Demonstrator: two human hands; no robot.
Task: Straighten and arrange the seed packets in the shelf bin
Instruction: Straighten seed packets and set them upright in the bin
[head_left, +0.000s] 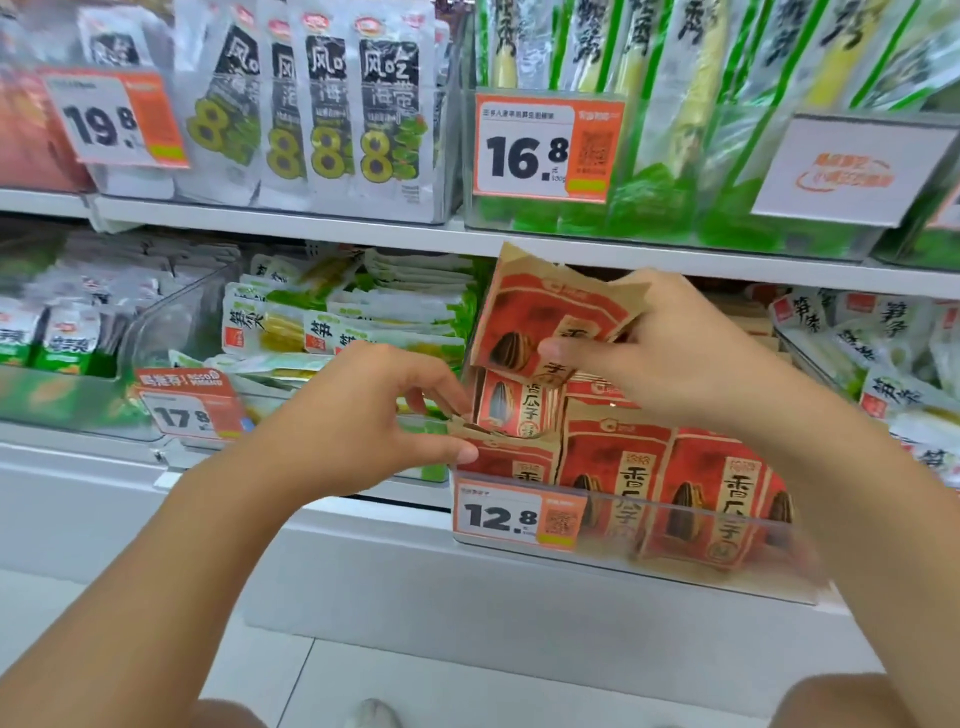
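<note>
— On the lower shelf (363, 525), right of centre, what sits in the clear bin (691, 512)?

— Red-and-tan seed packets (711, 493), standing upright in a row behind its transparent front wall. An orange price tag (519, 517) reading 12.8 is fixed at the bin's left front corner.

— And the right hand (691, 353)?

— It holds one seed packet, the raised packet (540, 317), up above the row, tilted so its top corner almost reaches the upper shelf's edge (727, 260). The thumb lies across the packet's front and the fingers (636, 293) curl round its right edge, pinching it.

— The left hand (363, 421)?

— At the bin's left end. Its thumb and curled fingers (441, 387) pinch the tan top edge of the leftmost front packet (511, 457). Just behind that one, another packet (511, 405) stands lower and slightly askew.

— What surrounds the bin?

— To its left, a bin of green-and-white packets (332, 322) lying loosely, with a 17.8 tag (189, 413). To its right, more white-and-green packets (883, 358). On the shelf above, white packets with a large 8 (332, 119), and green packets (701, 104) behind a 16.8 tag (545, 148).
</note>
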